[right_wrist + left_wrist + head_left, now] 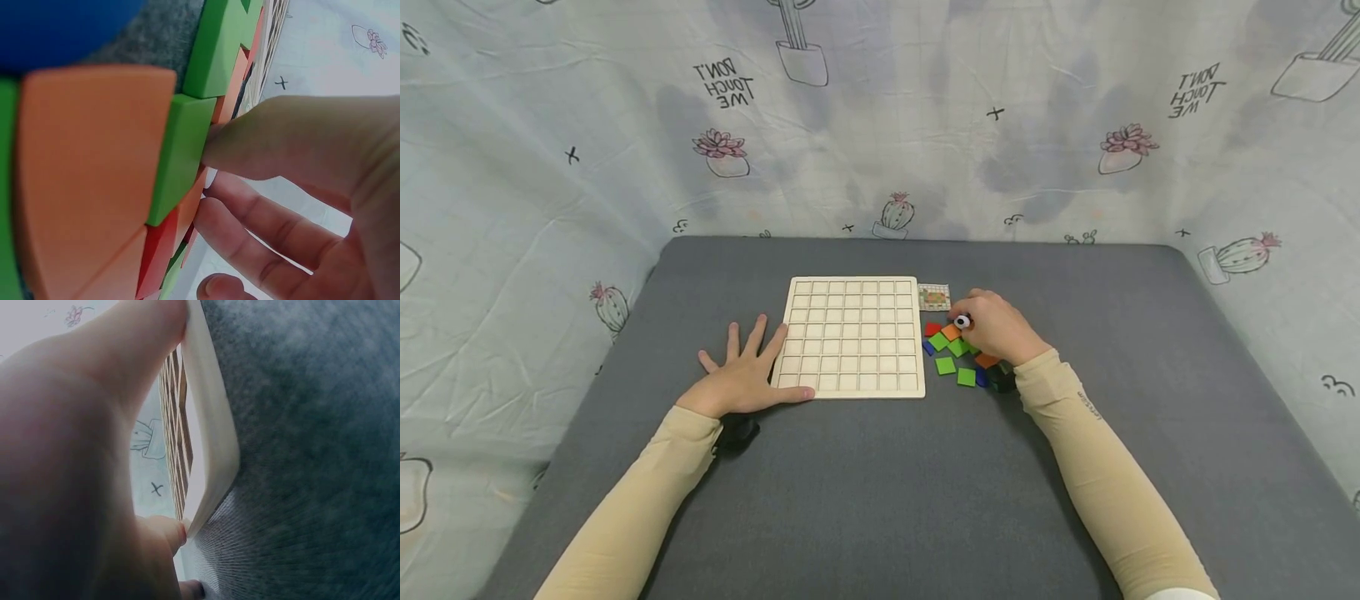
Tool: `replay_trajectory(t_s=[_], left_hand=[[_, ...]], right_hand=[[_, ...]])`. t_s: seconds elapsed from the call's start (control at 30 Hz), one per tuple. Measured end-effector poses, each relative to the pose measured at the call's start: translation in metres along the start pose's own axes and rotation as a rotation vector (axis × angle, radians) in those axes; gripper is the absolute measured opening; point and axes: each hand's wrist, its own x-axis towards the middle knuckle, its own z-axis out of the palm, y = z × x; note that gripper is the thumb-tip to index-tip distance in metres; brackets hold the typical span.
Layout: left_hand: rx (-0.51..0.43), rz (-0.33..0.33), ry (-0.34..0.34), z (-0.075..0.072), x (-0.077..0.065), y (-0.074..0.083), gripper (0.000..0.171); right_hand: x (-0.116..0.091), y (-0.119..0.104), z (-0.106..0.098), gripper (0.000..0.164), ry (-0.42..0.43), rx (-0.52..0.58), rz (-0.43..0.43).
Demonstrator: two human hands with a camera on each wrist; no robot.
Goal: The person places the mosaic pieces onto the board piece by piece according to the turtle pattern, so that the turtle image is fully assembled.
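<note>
Splays empty left hand against nine-o'clock edge of square pale-wood grid board; at three o'clock, pinches black-and-white piece in bent fingers of right hand. Could scatter square coloured tiles by brushing them.

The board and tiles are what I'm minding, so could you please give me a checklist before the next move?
1. Left hand touching the board: ok, at its left edge.
2. All tiles off the board: ok.
3. Right hand at the tiles: ok.
4. Colours of the tiles sorted: not ok, mixed.
5. Firm grip on the black-and-white piece: cannot tell.
6. Card beside the board: ok.
</note>
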Motion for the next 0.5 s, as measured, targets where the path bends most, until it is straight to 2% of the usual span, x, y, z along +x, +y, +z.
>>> replay_trajectory(t_s=[0.27, 0.5], left_hand=[[-0.004, 0.003, -0.004, -0.0003, -0.0006, 0.0001, 0.126], [-0.004, -0.002, -0.006, -0.0009, 0.0000, -0.0004, 0.126]], right_hand=[[0.0004, -0.0016, 0.0006, 0.020, 0.000, -0.012, 0.007], [0.0024, -0.0007, 0.0019, 0.022, -0.007, 0.001, 0.004]])
